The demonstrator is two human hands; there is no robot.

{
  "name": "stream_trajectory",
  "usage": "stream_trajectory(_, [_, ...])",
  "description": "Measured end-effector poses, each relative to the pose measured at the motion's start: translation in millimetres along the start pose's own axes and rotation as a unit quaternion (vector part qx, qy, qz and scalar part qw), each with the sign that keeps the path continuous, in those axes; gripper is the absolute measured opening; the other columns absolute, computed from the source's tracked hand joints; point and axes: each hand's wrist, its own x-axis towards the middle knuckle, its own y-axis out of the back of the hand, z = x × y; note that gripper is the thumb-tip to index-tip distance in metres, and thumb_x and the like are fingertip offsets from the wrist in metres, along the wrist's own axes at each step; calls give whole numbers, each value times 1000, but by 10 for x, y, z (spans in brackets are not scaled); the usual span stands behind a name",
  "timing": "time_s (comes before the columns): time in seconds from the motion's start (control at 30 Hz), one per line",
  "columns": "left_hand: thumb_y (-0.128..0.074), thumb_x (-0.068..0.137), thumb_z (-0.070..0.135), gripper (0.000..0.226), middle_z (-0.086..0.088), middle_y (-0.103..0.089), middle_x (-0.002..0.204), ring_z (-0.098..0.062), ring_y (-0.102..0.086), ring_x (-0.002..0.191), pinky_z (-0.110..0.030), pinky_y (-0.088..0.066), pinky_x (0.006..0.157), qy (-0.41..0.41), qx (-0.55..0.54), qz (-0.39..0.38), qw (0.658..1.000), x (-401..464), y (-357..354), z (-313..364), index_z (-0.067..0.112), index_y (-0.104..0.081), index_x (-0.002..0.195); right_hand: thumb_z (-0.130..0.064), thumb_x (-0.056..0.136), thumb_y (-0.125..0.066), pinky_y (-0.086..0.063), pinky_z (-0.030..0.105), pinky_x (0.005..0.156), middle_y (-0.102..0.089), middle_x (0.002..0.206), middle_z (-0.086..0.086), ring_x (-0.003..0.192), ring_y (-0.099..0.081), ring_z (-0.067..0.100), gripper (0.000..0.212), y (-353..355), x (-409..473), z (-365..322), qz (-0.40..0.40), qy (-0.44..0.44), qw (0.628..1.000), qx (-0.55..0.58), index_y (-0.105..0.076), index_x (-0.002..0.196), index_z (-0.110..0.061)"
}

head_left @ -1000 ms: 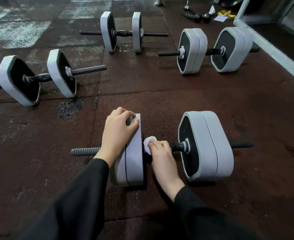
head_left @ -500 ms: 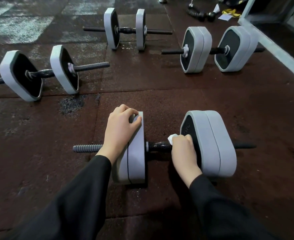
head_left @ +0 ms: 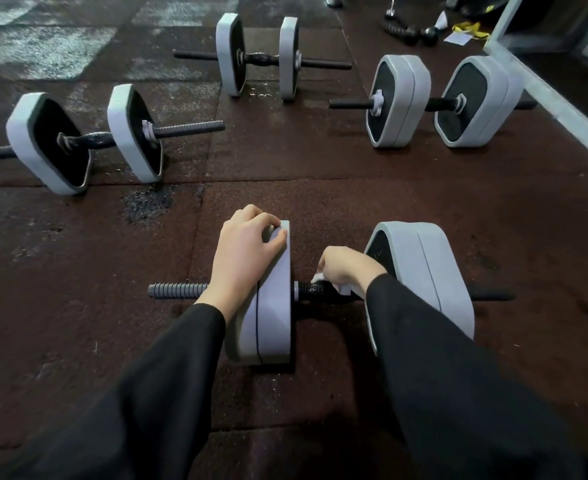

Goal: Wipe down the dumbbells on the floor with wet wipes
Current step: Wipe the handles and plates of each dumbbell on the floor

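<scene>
A grey dumbbell [head_left: 424, 271] lies on the floor right in front of me, its black bar running left to right. My left hand [head_left: 244, 258] grips the top of its left weight plate [head_left: 271, 317], fingers curled over the edge. My right hand [head_left: 348, 268] holds a white wet wipe [head_left: 342, 288] wrapped on the black knurled handle between the plates, close to the thick right plate. Most of the wipe is hidden under my fingers.
Three more grey dumbbells lie farther off: one at the left [head_left: 84, 140], one at the back centre [head_left: 257, 57], one at the back right [head_left: 441, 102]. A raised grey ledge [head_left: 562, 109] borders the right side. Black handles and paper scraps [head_left: 458, 36] lie far back.
My right hand slid the wipe along the handle from the left plate toward the right plate, then turned over the bar. My left hand stayed on the left plate.
</scene>
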Motion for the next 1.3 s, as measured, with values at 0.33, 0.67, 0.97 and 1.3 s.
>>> stream_trajectory(0.33, [-60,86,19,19,-9,-59,96,-24,-53,98,-32,-36,87,0,-4,4,1000,17,-6,-3,6,-68,97,-4,93,-43,-41,29,76,-60,109,21,106,-57,32,25,-474,-136,-154,183,50,981,36,-64,106,-3])
stream_trajectory(0.67, [-59,87,20,20,-8,-58,95,-24,-52,96,-31,-36,85,-6,0,5,1000,3,-4,-7,6,-68,97,-1,84,-42,-24,24,65,-25,69,-5,75,-35,18,16,-636,-269,-78,268,162,949,37,-43,76,-16])
stream_trajectory(0.97, [-60,86,20,19,-10,-59,94,-25,-53,96,-34,-38,86,-4,3,6,1000,-2,-6,-2,6,-68,96,0,90,-47,-31,8,97,-56,108,-1,99,-52,24,29,-1224,-232,166,424,242,864,121,-61,114,4])
stream_trajectory(1.3, [-60,86,20,19,-9,-59,93,-24,-53,95,-32,-37,85,-6,-2,8,1000,4,-10,-12,6,-68,96,-6,80,-49,-40,26,74,-54,105,3,85,-45,18,17,-1397,-142,230,480,221,842,105,-64,87,-3])
